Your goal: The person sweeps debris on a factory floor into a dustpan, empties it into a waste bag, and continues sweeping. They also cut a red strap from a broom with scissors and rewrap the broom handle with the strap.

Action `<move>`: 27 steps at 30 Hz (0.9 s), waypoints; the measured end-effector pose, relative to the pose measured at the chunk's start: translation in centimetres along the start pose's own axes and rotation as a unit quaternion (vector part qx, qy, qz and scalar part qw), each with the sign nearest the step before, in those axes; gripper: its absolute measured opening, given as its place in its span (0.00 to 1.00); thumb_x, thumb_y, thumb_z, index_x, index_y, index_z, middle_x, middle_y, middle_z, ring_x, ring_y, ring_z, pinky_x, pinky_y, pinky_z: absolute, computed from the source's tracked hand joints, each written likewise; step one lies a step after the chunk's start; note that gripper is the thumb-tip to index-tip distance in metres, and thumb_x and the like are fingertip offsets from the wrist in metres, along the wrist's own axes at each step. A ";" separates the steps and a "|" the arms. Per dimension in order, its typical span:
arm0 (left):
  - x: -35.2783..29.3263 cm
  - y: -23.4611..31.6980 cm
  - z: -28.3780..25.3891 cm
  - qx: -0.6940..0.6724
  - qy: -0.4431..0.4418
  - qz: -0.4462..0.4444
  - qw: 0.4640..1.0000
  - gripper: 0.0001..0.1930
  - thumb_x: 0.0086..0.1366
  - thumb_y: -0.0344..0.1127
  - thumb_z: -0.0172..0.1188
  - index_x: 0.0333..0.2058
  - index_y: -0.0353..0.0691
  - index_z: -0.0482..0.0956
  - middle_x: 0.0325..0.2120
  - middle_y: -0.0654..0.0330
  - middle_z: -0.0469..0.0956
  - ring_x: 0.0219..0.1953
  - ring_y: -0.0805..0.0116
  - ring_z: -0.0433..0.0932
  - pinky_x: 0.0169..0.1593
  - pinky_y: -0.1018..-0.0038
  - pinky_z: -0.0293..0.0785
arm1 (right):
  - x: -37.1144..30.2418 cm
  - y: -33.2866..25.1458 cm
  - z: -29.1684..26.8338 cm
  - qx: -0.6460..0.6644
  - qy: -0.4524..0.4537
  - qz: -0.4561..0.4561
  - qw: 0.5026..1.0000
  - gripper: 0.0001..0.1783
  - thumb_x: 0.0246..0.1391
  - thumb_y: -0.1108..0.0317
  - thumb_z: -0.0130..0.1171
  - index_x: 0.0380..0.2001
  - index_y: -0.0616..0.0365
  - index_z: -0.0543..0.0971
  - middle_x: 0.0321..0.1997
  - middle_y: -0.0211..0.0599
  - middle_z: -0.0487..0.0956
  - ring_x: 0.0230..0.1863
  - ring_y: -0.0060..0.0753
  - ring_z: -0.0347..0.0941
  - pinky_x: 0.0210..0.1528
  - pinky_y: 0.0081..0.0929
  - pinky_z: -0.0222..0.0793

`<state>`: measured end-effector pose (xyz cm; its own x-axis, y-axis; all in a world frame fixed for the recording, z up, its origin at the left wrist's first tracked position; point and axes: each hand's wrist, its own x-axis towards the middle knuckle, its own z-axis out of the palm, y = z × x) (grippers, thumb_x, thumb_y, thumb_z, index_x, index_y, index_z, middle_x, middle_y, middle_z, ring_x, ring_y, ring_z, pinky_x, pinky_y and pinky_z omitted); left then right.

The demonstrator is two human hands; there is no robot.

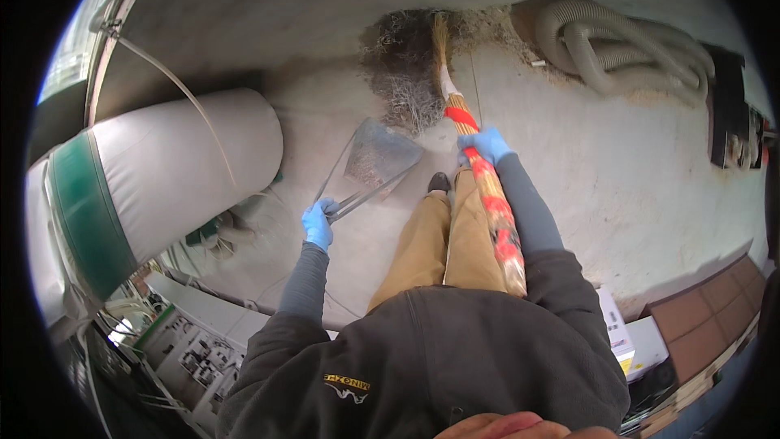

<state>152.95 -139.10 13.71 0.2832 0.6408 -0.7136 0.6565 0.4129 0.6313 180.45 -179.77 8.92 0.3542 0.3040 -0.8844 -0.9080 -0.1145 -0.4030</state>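
My left hand (pixel 318 223), in a blue glove, is closed round the long grey handle of a dustpan (pixel 382 156). Its pan is near the floor and appears to have some debris in it. My right hand (pixel 485 145), gloved in blue as well, grips a straw broom (pixel 490 195) wrapped with red bands. The broom slants away from me, its bristles reaching a dark patch by the wall. Pale shavings and dust (pixel 409 97) lie in that patch, just beyond the dustpan.
A coiled grey corrugated hose (pixel 613 45) rests at the far right, with more dust beside it. On the left bulges a large white bag with a green band (pixel 89 215). Machinery (pixel 203 354) stands behind at lower left; brown panels (pixel 707 317) and white boxes (pixel 647 347) are at lower right.
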 end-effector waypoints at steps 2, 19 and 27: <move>0.9 -1.1 0.6 0.012 0.029 -0.014 0.999 0.11 0.63 0.33 0.62 0.40 0.34 0.83 0.33 0.54 0.86 0.33 0.62 0.84 0.38 0.67 0.78 | -2.1 -0.5 -1.3 0.007 -0.040 -0.013 0.999 0.18 0.52 0.74 0.68 0.45 0.70 0.78 0.26 0.44 0.81 0.20 0.37 0.80 0.19 0.34 0.76; -1.3 -5.5 0.8 -0.142 0.146 -0.101 0.974 0.11 0.64 0.32 0.60 0.43 0.33 0.82 0.38 0.51 0.86 0.42 0.57 0.85 0.41 0.64 0.78 | -15.7 -5.6 -12.1 -0.138 0.057 0.036 0.988 0.27 0.55 0.71 0.67 0.56 0.64 0.70 0.29 0.42 0.80 0.22 0.35 0.81 0.22 0.30 0.77; 0.4 -8.5 0.7 -0.054 0.132 -0.164 0.976 0.13 0.64 0.37 0.60 0.45 0.40 0.81 0.41 0.56 0.84 0.42 0.61 0.80 0.43 0.60 0.74 | -18.1 -7.0 -10.9 -0.239 0.062 0.027 0.969 0.33 0.53 0.71 0.67 0.61 0.64 0.69 0.30 0.41 0.81 0.21 0.34 0.80 0.23 0.29 0.78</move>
<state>148.00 -142.77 7.84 -0.1298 0.6018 -0.7880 0.6004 0.6802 0.4205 182.85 -194.77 25.18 0.3594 0.1733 -0.9169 -0.7293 -0.5609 -0.3919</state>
